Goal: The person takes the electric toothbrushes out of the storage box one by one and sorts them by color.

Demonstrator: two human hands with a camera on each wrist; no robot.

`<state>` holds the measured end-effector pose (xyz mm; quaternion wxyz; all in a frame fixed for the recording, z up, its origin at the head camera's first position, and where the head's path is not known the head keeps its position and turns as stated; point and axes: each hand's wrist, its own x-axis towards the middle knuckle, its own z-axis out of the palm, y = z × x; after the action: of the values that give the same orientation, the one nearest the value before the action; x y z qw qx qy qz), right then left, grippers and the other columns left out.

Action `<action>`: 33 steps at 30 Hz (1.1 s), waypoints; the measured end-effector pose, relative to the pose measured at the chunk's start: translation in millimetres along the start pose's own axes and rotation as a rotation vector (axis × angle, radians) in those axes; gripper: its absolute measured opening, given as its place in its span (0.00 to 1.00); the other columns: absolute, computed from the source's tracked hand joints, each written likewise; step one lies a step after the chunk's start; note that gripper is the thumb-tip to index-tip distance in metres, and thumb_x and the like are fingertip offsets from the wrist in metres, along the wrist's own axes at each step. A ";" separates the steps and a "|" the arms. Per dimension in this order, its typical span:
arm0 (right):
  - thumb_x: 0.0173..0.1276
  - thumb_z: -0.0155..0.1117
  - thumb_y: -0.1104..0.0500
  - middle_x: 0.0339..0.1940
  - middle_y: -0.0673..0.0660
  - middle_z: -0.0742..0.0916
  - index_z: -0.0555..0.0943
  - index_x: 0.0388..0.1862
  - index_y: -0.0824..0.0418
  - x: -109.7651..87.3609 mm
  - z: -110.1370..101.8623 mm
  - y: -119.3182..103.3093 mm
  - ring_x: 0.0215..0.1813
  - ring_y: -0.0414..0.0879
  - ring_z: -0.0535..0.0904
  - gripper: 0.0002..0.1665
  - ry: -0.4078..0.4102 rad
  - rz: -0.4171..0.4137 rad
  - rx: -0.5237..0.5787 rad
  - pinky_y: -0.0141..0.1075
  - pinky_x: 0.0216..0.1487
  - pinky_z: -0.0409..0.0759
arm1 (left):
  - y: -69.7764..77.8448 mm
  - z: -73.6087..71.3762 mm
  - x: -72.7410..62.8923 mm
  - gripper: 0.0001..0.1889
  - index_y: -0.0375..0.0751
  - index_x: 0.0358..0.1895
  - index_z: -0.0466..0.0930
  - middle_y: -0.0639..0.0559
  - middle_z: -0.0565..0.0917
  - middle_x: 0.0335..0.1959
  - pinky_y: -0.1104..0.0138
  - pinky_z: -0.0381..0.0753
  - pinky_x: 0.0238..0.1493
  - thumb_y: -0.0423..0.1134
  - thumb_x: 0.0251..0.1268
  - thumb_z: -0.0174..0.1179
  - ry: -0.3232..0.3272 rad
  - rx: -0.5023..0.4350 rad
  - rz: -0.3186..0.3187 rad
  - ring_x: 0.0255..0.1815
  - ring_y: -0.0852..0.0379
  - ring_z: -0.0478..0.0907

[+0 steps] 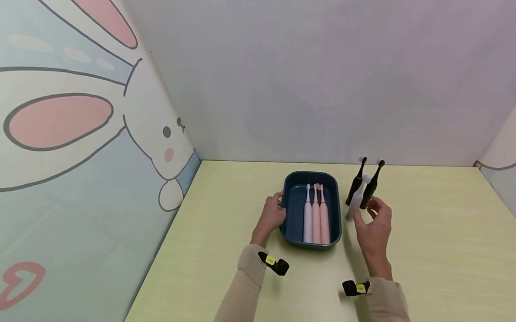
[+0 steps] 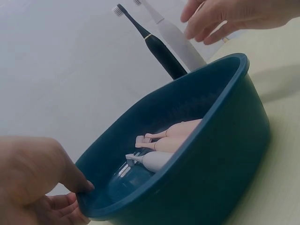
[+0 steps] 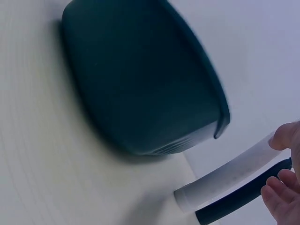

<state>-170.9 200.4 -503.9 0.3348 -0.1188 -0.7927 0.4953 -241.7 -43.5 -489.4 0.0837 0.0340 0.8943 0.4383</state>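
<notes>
My left hand (image 1: 273,213) grips the left rim of a dark blue plastic tub (image 1: 291,229), thumb inside the wall and fingers outside. Three electric toothbrushes lie side by side in the tub: a white one (image 1: 308,223) and two pink ones (image 1: 316,221). Right of the tub, another white electric toothbrush (image 1: 356,199) stands upright beside two black ones (image 1: 370,187). Around these stands my right hand (image 1: 375,228), its thumb and fingers spread apart. In the right wrist view, the thumb tip is right at the white toothbrush (image 3: 229,171), with the other fingers beside a black one (image 3: 243,193).
The tub and standing toothbrushes are on a pale yellow-green table (image 1: 218,274). A plain light wall (image 1: 287,85) rises behind its far edge. A panel with a cartoon rabbit (image 1: 146,141) borders the left side, and another printed panel (image 1: 509,148) the right.
</notes>
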 end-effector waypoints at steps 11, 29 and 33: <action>0.58 0.67 0.68 0.51 0.63 0.77 0.69 0.61 0.71 -17.4 -0.3 -21.9 0.52 0.36 0.71 0.31 0.011 -0.018 0.056 0.17 0.54 0.70 | 2.3 -0.9 -1.1 0.28 0.39 0.69 0.65 0.44 0.71 0.43 0.64 0.70 0.41 0.27 0.65 0.51 0.003 -0.005 0.000 0.35 0.55 0.68; 0.58 0.68 0.69 0.55 0.68 0.75 0.65 0.65 0.71 -37.0 32.2 -40.8 0.57 0.58 0.74 0.37 -0.274 -0.086 0.038 0.44 0.59 0.72 | 0.3 -1.4 -2.6 0.27 0.39 0.69 0.64 0.44 0.71 0.43 0.64 0.70 0.41 0.27 0.65 0.50 0.005 -0.014 0.003 0.35 0.55 0.67; 0.59 0.67 0.69 0.59 0.71 0.72 0.61 0.67 0.72 -34.4 39.0 -41.5 0.60 0.61 0.72 0.39 -0.349 -0.038 0.047 0.53 0.60 0.71 | 0.1 -1.1 -2.9 0.27 0.39 0.70 0.64 0.44 0.70 0.43 0.64 0.69 0.41 0.28 0.65 0.50 0.005 -0.011 0.003 0.35 0.55 0.67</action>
<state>-164.5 135.1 -493.3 0.2041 -0.0085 -0.8291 0.5204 -239.1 -44.7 -488.3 0.0810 0.0339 0.8921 0.4432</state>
